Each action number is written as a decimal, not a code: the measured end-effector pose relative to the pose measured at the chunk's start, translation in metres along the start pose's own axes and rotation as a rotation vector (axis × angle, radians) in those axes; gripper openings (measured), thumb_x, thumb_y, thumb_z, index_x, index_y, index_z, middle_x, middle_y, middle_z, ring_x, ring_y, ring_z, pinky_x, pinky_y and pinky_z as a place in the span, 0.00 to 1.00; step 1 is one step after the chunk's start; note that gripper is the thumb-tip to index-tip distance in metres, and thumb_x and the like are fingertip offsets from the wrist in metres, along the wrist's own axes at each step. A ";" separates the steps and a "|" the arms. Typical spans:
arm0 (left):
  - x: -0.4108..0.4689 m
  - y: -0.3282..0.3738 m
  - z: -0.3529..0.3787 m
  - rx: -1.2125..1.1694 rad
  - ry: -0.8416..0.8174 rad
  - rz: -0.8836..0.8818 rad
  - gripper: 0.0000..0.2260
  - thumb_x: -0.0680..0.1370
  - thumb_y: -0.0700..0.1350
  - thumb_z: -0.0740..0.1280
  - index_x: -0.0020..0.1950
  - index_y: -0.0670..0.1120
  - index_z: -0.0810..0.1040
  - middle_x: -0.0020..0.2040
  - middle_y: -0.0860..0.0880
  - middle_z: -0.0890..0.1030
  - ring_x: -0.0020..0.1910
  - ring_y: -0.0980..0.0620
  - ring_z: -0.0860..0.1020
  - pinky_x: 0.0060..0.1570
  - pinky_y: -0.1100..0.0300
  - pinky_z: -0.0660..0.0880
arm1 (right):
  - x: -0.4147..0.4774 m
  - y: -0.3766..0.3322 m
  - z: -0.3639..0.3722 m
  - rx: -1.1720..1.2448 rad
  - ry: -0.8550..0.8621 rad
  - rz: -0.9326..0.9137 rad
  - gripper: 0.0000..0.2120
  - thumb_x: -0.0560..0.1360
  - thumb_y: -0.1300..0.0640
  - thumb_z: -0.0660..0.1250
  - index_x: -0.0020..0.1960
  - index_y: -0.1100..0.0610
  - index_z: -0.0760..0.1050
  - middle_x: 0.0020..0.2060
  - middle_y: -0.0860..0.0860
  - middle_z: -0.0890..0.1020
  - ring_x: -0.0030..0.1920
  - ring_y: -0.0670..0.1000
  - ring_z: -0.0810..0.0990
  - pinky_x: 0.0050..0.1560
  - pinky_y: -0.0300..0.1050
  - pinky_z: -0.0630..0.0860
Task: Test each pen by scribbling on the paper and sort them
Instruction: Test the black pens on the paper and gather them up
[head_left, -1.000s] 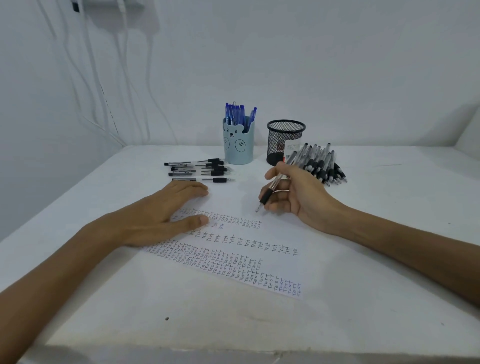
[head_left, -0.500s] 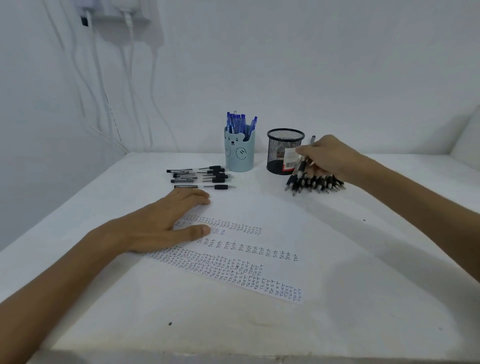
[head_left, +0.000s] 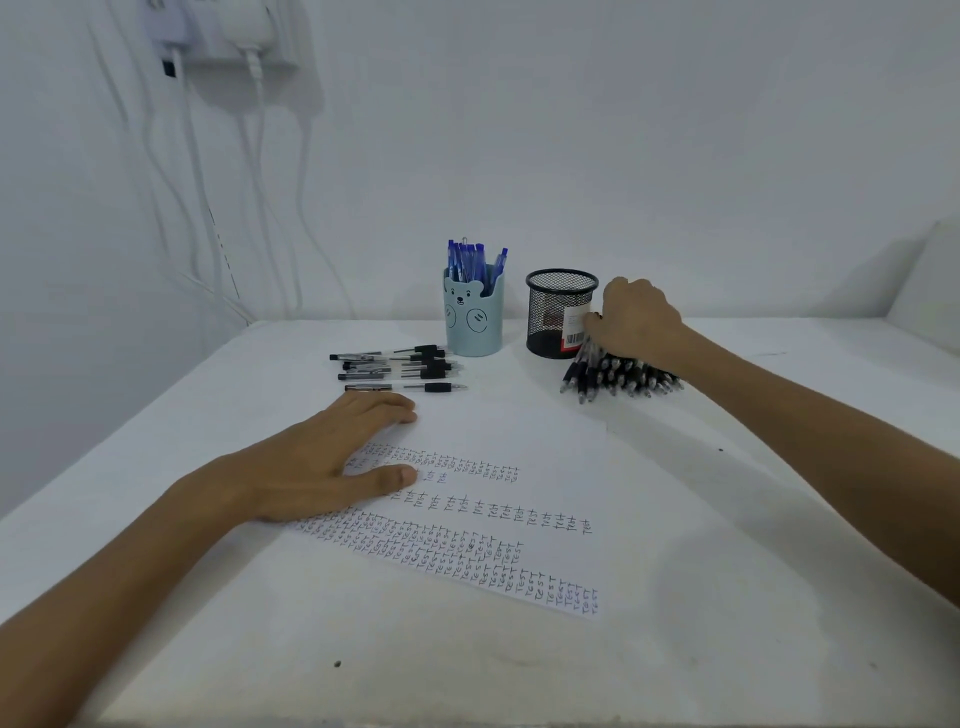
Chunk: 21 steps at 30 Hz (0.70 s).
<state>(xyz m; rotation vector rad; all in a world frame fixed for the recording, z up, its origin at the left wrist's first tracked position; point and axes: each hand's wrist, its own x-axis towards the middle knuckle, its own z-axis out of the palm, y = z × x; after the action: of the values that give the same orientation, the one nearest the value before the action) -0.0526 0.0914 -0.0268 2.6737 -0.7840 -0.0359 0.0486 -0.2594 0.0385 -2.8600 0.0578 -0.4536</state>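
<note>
Bench (head_left: 753, 597), white and broad, fills the lower half of the view and carries a sheet of paper (head_left: 514, 431) lying askew near its middle, marked with several slanting rows of small handwritten test words. The left hand (head_left: 322, 467) lies palm down on the paper's left edge, its fingers (head_left: 384, 402) straight and pressed together, the thumb spread apart from them and resting on the writing. Beyond the paper's far right corner the right hand (head_left: 636, 322) sits on top of a pile of black pens (head_left: 623, 376), which lies on the bench with its tips fanned toward the paper. This hand's fingers bend down into the pile, but the back of the hand hides them, so whether they pinch a pen cannot be told. Beyond the paper's far edge stand two cups: a pale blue bear cup (head_left: 474, 325) full of blue pens (head_left: 470, 260), and to its right a black mesh cup (head_left: 558, 312) with a barcode label, touching or just beside the right hand. Between the bear cup and the paper's far left corner lies a small row of black pens (head_left: 400, 370), side by side, tips pointing right, just beyond the left fingertips. On the near side of the paper a dark speck (head_left: 337, 663) marks the bench.
</note>
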 end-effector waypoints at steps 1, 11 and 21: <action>0.000 0.000 0.000 -0.001 -0.001 0.001 0.33 0.78 0.68 0.61 0.80 0.58 0.61 0.77 0.66 0.60 0.74 0.74 0.53 0.66 0.82 0.51 | -0.007 -0.003 -0.001 -0.068 0.025 -0.021 0.11 0.81 0.54 0.63 0.52 0.64 0.69 0.48 0.59 0.74 0.49 0.60 0.74 0.44 0.49 0.67; 0.001 -0.001 0.001 0.035 0.059 0.022 0.34 0.76 0.74 0.56 0.77 0.58 0.66 0.76 0.65 0.64 0.76 0.71 0.57 0.71 0.74 0.54 | -0.059 -0.068 0.030 0.000 -0.057 -0.602 0.10 0.81 0.52 0.63 0.53 0.58 0.79 0.49 0.56 0.83 0.50 0.57 0.80 0.49 0.50 0.79; 0.001 -0.001 -0.002 0.020 0.109 0.022 0.28 0.77 0.72 0.57 0.71 0.58 0.71 0.70 0.66 0.69 0.72 0.68 0.64 0.68 0.72 0.61 | -0.038 -0.106 0.077 0.010 -0.024 -0.827 0.13 0.84 0.53 0.61 0.63 0.59 0.77 0.59 0.54 0.77 0.59 0.56 0.74 0.55 0.55 0.76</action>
<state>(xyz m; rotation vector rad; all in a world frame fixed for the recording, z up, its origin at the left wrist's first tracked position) -0.0513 0.0920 -0.0253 2.6592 -0.7835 0.1225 0.0362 -0.1352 -0.0179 -2.7536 -1.1472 -0.5466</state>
